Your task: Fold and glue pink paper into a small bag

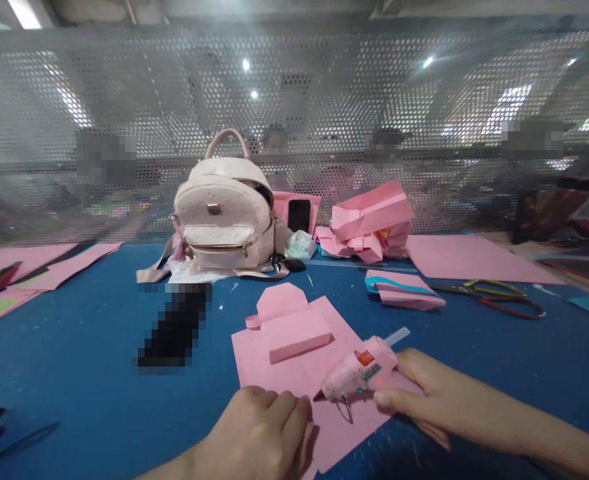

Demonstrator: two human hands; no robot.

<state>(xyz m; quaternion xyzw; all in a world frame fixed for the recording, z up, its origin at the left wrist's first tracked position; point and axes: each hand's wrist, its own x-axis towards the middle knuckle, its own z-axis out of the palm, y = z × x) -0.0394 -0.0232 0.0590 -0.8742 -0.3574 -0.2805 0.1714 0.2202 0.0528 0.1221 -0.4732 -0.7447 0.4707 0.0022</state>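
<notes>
My right hand [421,393] grips a pink hot glue gun [357,370], whose clear glue stick [397,335] sticks out at the back. The nozzle points left and down, close to the fingers of my left hand. My left hand [269,430] is closed over the near part of a pink paper sheet [254,357]; what its curled fingers hold is hidden. On the far part of that sheet lies a folded pink paper box piece [299,333] with a raised flap and a small curled strip at its left.
A cream backpack [224,220] stands at the back, beside a phone [299,215] and crumpled pink paper [371,223]. To the right are a folded pink piece [404,291], scissors [509,303] and a pink sheet [479,257]. A perforated metal screen [334,113] closes off the blue table [89,353].
</notes>
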